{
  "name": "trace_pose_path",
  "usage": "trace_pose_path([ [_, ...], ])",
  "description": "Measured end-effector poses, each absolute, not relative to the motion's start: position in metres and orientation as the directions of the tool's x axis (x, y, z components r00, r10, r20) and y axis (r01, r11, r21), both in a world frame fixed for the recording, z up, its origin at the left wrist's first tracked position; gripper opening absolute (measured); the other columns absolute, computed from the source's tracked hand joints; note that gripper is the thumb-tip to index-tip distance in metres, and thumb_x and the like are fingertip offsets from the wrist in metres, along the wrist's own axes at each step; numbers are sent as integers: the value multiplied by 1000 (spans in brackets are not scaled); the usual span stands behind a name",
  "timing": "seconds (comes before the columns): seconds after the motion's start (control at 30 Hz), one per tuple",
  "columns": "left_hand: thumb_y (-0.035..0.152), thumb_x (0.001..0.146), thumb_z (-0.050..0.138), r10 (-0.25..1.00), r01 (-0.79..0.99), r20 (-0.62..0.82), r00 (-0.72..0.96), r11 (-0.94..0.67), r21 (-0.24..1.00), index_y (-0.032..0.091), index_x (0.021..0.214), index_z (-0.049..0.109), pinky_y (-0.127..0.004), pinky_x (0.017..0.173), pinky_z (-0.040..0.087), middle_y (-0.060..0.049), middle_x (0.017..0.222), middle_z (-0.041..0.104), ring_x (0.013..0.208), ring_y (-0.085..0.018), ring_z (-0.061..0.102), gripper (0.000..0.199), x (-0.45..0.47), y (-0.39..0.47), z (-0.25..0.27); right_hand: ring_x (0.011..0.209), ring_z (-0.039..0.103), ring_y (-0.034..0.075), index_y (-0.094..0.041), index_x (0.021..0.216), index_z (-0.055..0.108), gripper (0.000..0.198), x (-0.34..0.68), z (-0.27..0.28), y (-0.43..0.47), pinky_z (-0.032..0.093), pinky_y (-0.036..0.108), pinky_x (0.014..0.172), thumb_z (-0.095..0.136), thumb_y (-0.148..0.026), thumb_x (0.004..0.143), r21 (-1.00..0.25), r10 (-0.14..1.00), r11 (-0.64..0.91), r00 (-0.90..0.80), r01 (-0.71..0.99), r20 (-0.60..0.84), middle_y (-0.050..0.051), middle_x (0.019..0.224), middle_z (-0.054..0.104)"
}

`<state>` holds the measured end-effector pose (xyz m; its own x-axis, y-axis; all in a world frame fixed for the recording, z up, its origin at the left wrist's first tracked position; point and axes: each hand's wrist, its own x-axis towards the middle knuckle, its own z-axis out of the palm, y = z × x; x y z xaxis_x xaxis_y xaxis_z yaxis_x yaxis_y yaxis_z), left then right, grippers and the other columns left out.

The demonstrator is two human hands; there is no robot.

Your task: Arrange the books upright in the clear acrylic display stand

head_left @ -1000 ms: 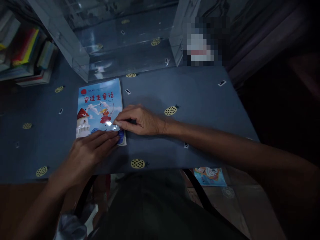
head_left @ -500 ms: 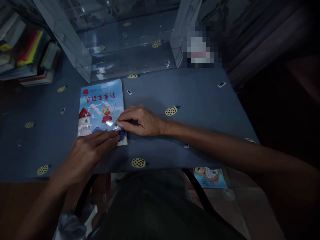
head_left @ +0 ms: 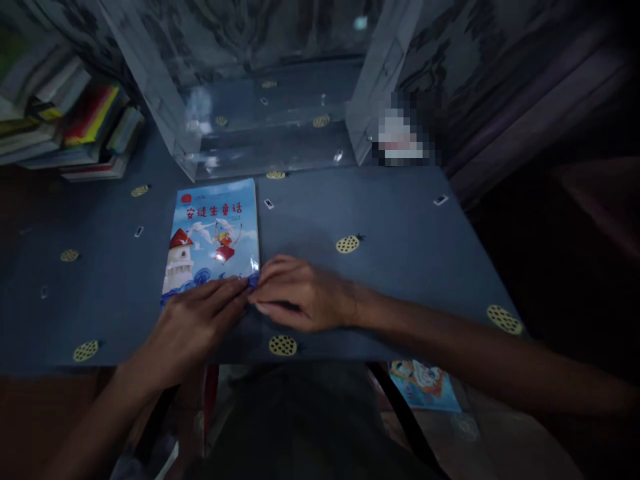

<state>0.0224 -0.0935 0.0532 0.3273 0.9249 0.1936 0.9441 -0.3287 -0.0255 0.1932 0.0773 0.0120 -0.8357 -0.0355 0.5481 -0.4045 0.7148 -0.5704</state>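
L hand [head_left: 187,327] lies flat, palm down, fingers straight & together, across the near end of the book [head_left: 215,230]; R hand [head_left: 295,293] has thumb & fingertips drawn in narrow at the near R corner, can't tell if the corner's actually pinched btwn them. Table [head_left: 400,227], blue-gray cloth on top, is the biggest item: front edge just above the wearer's dark lap [head_left: 295,427], R edge slanting off into the dark. See-through stand [head_left: 155,87] is at the back, front edge just beyond the book's far end. Book stack [head_left: 93,127], untidy, sits back L, apart from the book. Book itself is face-up, L of table middle, in front of the stand's L part; long axis runs approx straight away from the wearer, red title [head_left: 215,211] at the far end & right way up, white tower [head_left: 180,263] nearer. Far edge: thin strip of cloth b4 the stand. Near edge: mostly under L hand, modest strip to table front. L side: good room, approx to the stack. R side: most room, cloth out to the R edge, w/ R forearm [head_left: 450,347] crossing the near part. 2nd book [head_left: 425,387], blue cover, shows below the front edge, R of the lap. Pixelated patch [head_left: 400,137] beside the stand, can't ID. Smallest: yellow pineapple prints [head_left: 347,244] on the cloth.
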Motion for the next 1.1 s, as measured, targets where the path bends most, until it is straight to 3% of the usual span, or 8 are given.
trace_pose_path([
  [0.13, 11, 102, 42, 913, 947, 258, 317, -317, -41, 16, 118, 69, -33, 88, 63, -8, 122, 75, 110, -21, 72, 32, 23, -94, 44, 84, 67, 19, -16, 90, 71, 24, 197, 13, 69, 53, 36, 90, 50, -19, 101, -340, -152, 847, -799, -409, 581, 4, 72, 72],
  [0.23, 13, 101, 48, 913, 950, 267, 310, -310, -43, 18, 118, 69, -32, 85, 64, -6, 120, 76, 108, -20, 72, 27, 24, -92, 40, 82, 66, 19, -17, 90, 70, 21, 199, 13, 64, 52, 37, 90, 51, -17, 99, -281, -148, 889, -808, -361, 570, 3, 69, 70],
  [0.4, 22, 101, 53, 931, 956, 261, 256, -283, 73, 20, 113, 70, -33, 76, 63, -6, 111, 77, 96, -20, 72, 21, 22, -86, 43, 86, 67, 19, -17, 94, 71, 16, 201, 12, 66, 54, 38, 92, 55, -16, 97, -428, -79, 833, -841, -350, 535, 4, 75, 74],
  [0.57, 24, 102, 51, 953, 972, 253, 166, -202, 124, 22, 127, 66, -44, 99, 56, -9, 125, 72, 116, -22, 66, 29, 2, -80, 36, 92, 69, 19, -16, 103, 72, 17, 193, 13, 78, 55, 40, 92, 57, -21, 99, -607, 91, 743, -855, -283, 511, 7, 91, 77],
  [0.7, 31, 103, 50, 969, 986, 242, 59, -94, 136, 22, 137, 61, -51, 109, 49, -13, 138, 65, 128, -25, 60, 37, -34, -66, 26, 113, 68, 23, -16, 117, 71, 23, 169, 13, 98, 49, 49, 105, 59, -25, 99, -551, 130, 823, -896, -141, 424, 12, 113, 76],
  [0.83, 40, 104, 44, 966, 987, 234, -114, 84, 134, 20, 139, 60, -54, 109, 48, -15, 144, 61, 135, -29, 55, 43, -69, -48, 20, 137, 55, 27, -13, 131, 65, 37, 136, 9, 126, 38, 54, 116, 60, -32, 99, -507, 262, 859, -913, 73, 313, 18, 138, 66],
  [0.97, 41, 105, 39, 930, 966, 265, -253, 227, 125, 18, 139, 59, -54, 108, 48, -16, 149, 56, 136, -31, 53, 46, -82, -41, 12, 142, 50, 28, -11, 137, 61, 45, 117, 5, 145, 32, 51, 121, 62, -34, 98, -483, 371, 848, -896, 219, 246, 20, 147, 59],
  [1.1, 41, 104, 38, 888, 940, 308, -342, 322, 116, 17, 139, 59, -54, 106, 48, -19, 144, 59, 130, -33, 58, 47, -79, -41, 5, 143, 49, 28, -12, 141, 58, 50, 114, 3, 146, 31, 51, 122, 61, -37, 98, -475, 384, 846, -894, 241, 230, 19, 149, 57],
])
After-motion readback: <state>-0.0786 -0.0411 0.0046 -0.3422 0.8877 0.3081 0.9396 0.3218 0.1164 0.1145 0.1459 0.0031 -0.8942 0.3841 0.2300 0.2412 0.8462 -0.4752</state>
